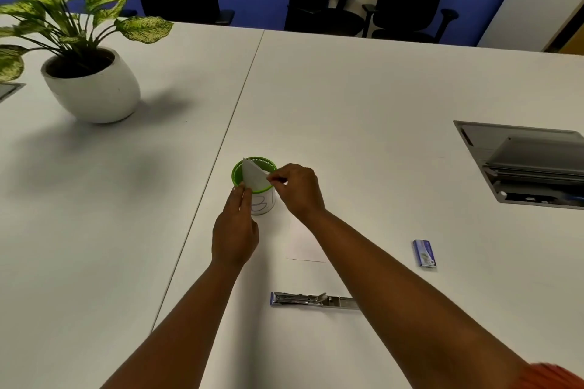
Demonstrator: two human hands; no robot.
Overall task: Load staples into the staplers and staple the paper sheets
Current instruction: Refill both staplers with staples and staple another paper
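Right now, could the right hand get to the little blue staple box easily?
Probably yes: the staple box lies in the open on the table, but the right hand is busy pinching folded paper.

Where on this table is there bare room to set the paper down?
Bare: the wide stretch between the potted plant and the left hand; also between the stapler, staple box and cable hatch. Crowded: around the green cup, where both hands hold the paper.
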